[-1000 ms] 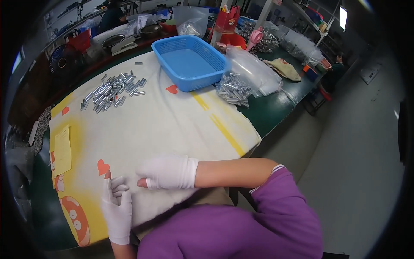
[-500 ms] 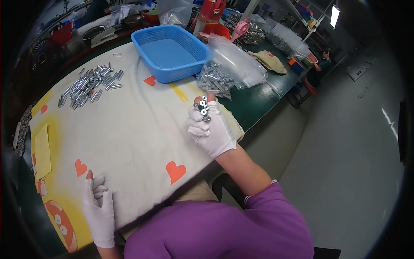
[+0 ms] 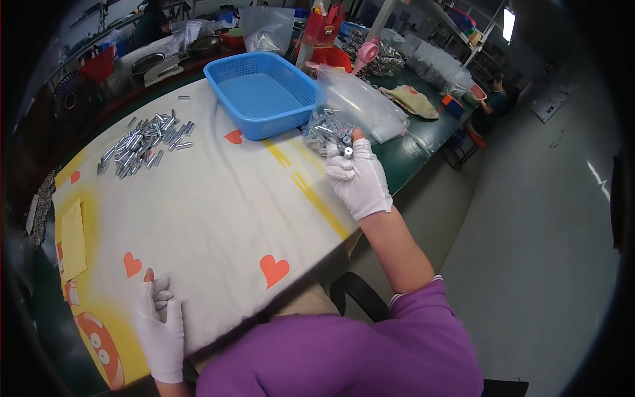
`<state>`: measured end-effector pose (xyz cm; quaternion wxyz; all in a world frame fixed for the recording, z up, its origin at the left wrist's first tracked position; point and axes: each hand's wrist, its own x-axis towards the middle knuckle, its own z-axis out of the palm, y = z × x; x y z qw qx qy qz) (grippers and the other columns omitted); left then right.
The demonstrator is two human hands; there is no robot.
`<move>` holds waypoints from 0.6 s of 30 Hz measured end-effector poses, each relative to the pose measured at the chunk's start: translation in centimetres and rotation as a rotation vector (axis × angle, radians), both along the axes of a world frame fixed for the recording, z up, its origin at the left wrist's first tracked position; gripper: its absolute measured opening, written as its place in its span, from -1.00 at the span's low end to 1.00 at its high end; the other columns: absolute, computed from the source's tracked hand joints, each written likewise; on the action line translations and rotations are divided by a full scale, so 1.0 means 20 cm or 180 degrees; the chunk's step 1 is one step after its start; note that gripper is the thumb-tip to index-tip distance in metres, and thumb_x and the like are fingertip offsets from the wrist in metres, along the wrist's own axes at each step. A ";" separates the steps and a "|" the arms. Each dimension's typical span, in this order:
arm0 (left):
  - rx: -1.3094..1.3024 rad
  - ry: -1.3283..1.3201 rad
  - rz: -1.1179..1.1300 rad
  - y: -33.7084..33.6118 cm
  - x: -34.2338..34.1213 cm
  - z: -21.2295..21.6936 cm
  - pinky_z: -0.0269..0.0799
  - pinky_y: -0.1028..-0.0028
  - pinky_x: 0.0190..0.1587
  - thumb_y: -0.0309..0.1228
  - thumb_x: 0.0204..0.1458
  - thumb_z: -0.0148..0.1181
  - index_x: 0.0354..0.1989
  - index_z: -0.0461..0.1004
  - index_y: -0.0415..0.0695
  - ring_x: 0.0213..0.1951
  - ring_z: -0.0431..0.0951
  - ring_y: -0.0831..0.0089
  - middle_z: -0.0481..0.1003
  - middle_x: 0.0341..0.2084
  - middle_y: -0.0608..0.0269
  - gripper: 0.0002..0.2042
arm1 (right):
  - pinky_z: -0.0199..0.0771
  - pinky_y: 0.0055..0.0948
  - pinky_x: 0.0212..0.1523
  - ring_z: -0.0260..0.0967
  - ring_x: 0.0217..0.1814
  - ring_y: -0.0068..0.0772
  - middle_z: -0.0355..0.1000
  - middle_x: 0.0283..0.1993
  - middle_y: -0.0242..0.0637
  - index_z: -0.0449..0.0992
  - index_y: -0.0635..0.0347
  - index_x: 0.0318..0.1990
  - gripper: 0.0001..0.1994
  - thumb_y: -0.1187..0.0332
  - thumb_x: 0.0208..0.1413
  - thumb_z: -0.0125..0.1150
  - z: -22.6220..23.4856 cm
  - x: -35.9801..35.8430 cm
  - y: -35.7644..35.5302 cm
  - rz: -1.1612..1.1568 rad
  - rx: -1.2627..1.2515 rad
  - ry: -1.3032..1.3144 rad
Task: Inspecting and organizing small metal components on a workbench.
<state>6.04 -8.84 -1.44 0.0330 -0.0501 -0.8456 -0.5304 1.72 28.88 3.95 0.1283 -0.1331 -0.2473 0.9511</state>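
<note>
In my gloved right hand (image 3: 360,182) I grip several small metal tubes (image 3: 348,152), their round ends facing up. That hand is at the front edge of a clear plastic bag (image 3: 317,135) of similar tubes, partly covering it; whether they touch I cannot tell. My gloved left hand (image 3: 161,324) rests low on the cloth beside a red heart print, with its bare-tipped finger stretched out, the others loosely bent and nothing visible in it. A loose pile of shiny metal tubes (image 3: 142,145) lies at the far left of the cloth.
A blue plastic basket (image 3: 261,126) stands at the far middle of the pale cloth (image 3: 211,198). Flat plastic bags (image 3: 370,109) lie right of it, near a pink fan (image 3: 367,51). A yellow paper (image 3: 74,241) is at the left. A person (image 3: 488,109) sits far right.
My right hand has moved right and slightly away from me, toward the bag, still holding the tubes. The left hand stays nearly in place. The view has shifted slightly.
</note>
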 end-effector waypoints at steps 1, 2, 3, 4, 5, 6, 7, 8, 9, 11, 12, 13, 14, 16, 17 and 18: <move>0.0019 -0.0002 -0.0027 -0.01 0.00 -0.01 0.40 0.54 -0.08 -0.69 -0.03 0.10 0.29 0.23 -0.26 -0.20 0.38 0.52 0.46 -0.10 0.16 -0.39 | 0.06 -0.68 -0.66 0.04 -0.61 -0.67 0.26 -0.36 -0.23 0.36 0.10 -0.11 -0.75 0.11 0.33 0.01 0.07 -0.03 0.06 -0.0244 0.0441 -0.0031; 0.0031 0.0010 -0.0031 -0.01 0.00 -0.01 0.40 0.54 -0.08 -0.69 -0.03 0.10 0.29 0.23 -0.26 -0.20 0.38 0.52 0.46 -0.10 0.16 -0.39 | 0.05 -0.68 -0.66 0.05 -0.61 -0.68 0.28 -0.36 -0.23 0.36 0.08 -0.11 -0.78 0.15 0.33 0.01 0.14 -0.06 0.13 -0.0351 0.0753 0.0331; 0.0005 0.0036 -0.0055 -0.01 0.00 -0.01 0.40 0.54 -0.08 -0.69 -0.03 0.11 0.29 0.23 -0.26 -0.19 0.38 0.52 0.46 -0.10 0.16 -0.39 | 0.06 -0.69 -0.66 0.06 -0.60 -0.68 0.29 -0.36 -0.26 0.36 0.08 -0.12 -0.82 0.20 0.34 0.00 0.21 -0.11 0.22 -0.0613 0.1287 0.0551; -0.0024 0.0062 -0.0081 -0.01 0.00 -0.02 0.40 0.54 -0.08 -0.68 -0.03 0.11 0.29 0.23 -0.26 -0.19 0.38 0.52 0.46 -0.10 0.16 -0.39 | 0.08 -0.68 -0.65 0.07 -0.60 -0.68 0.28 -0.39 -0.33 0.36 0.09 -0.14 -0.84 0.22 0.34 0.00 0.29 -0.18 0.28 -0.1160 0.2002 0.0524; -0.0004 0.0086 -0.0109 -0.01 0.00 -0.01 0.40 0.54 -0.08 -0.68 -0.03 0.11 0.29 0.23 -0.26 -0.19 0.38 0.52 0.46 -0.10 0.16 -0.39 | 0.09 -0.65 -0.65 0.08 -0.60 -0.69 0.27 -0.44 -0.41 0.39 0.08 -0.18 -0.83 0.20 0.32 0.03 0.35 -0.22 0.40 -0.1375 0.3102 0.0624; -0.0018 0.0110 -0.0127 -0.02 0.00 -0.01 0.41 0.53 -0.09 -0.68 -0.03 0.11 0.29 0.22 -0.27 -0.19 0.39 0.51 0.46 -0.11 0.16 -0.40 | 0.12 -0.65 -0.62 0.13 -0.57 -0.71 0.29 -0.48 -0.45 0.43 0.09 -0.18 -0.80 0.18 0.30 0.07 0.42 -0.27 0.47 -0.1644 0.3968 0.0491; -0.0024 0.0145 -0.0153 -0.02 0.00 -0.01 0.41 0.53 -0.09 -0.68 -0.02 0.11 0.29 0.22 -0.28 -0.20 0.39 0.51 0.46 -0.11 0.15 -0.40 | 0.19 -0.61 -0.57 0.19 -0.54 -0.68 0.32 -0.48 -0.43 0.45 0.13 -0.19 -0.78 0.17 0.29 0.08 0.48 -0.31 0.55 -0.1732 0.4810 0.0186; -0.0009 0.0167 -0.0153 -0.01 -0.01 -0.01 0.41 0.53 -0.09 -0.68 -0.02 0.11 0.29 0.22 -0.28 -0.20 0.39 0.51 0.46 -0.11 0.15 -0.40 | 0.25 -0.57 -0.52 0.26 -0.50 -0.65 0.35 -0.48 -0.41 0.48 0.17 -0.19 -0.75 0.16 0.28 0.09 0.51 -0.35 0.59 -0.1799 0.5647 -0.0141; 0.0059 0.0070 -0.0161 -0.01 -0.01 -0.01 0.41 0.53 -0.10 -0.68 -0.02 0.11 0.29 0.21 -0.29 -0.20 0.40 0.51 0.46 -0.11 0.15 -0.40 | 0.43 -0.36 -0.32 0.44 -0.41 -0.29 0.48 -0.44 -0.17 0.51 0.21 -0.23 -0.76 0.20 0.18 0.15 0.52 -0.38 0.63 -0.1968 0.6439 -0.0049; 0.0113 -0.0029 -0.0086 -0.02 -0.01 -0.02 0.42 0.53 -0.11 -0.67 -0.02 0.11 0.29 0.21 -0.30 -0.21 0.40 0.51 0.46 -0.11 0.15 -0.40 | 0.45 -0.33 -0.25 0.46 -0.35 -0.11 0.50 -0.38 -0.10 0.52 0.15 -0.21 -0.81 0.26 0.11 0.18 0.54 -0.38 0.55 -0.1225 0.7521 -0.0236; 0.0121 0.0026 -0.0119 -0.03 -0.02 -0.04 0.42 0.53 -0.11 -0.67 -0.02 0.11 0.28 0.21 -0.31 -0.21 0.41 0.51 0.47 -0.10 0.14 -0.41 | 0.46 -0.28 -0.22 0.45 -0.31 -0.01 0.49 -0.35 -0.07 0.53 0.13 -0.20 -0.82 0.30 0.06 0.20 0.58 -0.37 0.50 -0.0616 0.7900 -0.0334; 0.0131 0.0077 -0.0166 -0.04 -0.01 -0.05 0.43 0.53 -0.11 -0.67 -0.01 0.11 0.27 0.22 -0.32 -0.22 0.41 0.51 0.47 -0.09 0.13 -0.42 | 0.46 -0.27 -0.21 0.45 -0.30 -0.01 0.50 -0.34 -0.06 0.53 0.13 -0.20 -0.81 0.32 0.04 0.20 0.59 -0.36 0.48 -0.0149 0.8098 -0.0291; 0.0137 0.0085 -0.0146 -0.04 -0.02 -0.05 0.43 0.53 -0.11 -0.67 -0.01 0.11 0.27 0.22 -0.32 -0.22 0.41 0.51 0.47 -0.09 0.13 -0.42 | 0.46 -0.26 -0.19 0.45 -0.29 -0.02 0.50 -0.33 -0.04 0.54 0.13 -0.19 -0.80 0.34 0.02 0.21 0.61 -0.35 0.45 0.0331 0.8275 -0.0251; 0.0091 -0.0004 -0.0241 -0.03 -0.02 -0.04 0.38 0.60 -0.11 -0.69 0.04 0.05 0.30 0.18 -0.33 -0.24 0.36 0.59 0.44 -0.12 0.18 -0.43 | 0.44 -0.30 -0.18 0.43 -0.29 -0.09 0.49 -0.34 -0.06 0.54 0.18 -0.22 -0.80 0.38 -0.03 0.19 0.68 -0.33 0.40 0.0765 0.8373 -0.0707; 0.0091 -0.0007 -0.0243 -0.04 -0.01 -0.04 0.38 0.60 -0.11 -0.69 0.04 0.05 0.30 0.18 -0.33 -0.24 0.36 0.59 0.44 -0.12 0.18 -0.43 | 0.44 -0.31 -0.19 0.44 -0.30 -0.13 0.50 -0.34 -0.10 0.55 0.18 -0.23 -0.80 0.37 -0.05 0.20 0.72 -0.31 0.37 0.1393 0.8397 -0.1119; 0.0058 0.0078 -0.0253 -0.05 -0.01 -0.06 0.38 0.60 -0.11 -0.69 0.04 0.05 0.30 0.18 -0.33 -0.23 0.36 0.59 0.44 -0.12 0.18 -0.43 | 0.43 -0.31 -0.20 0.45 -0.30 -0.16 0.50 -0.35 -0.14 0.56 0.18 -0.25 -0.79 0.36 -0.08 0.21 0.73 -0.31 0.35 0.2030 0.8364 -0.1533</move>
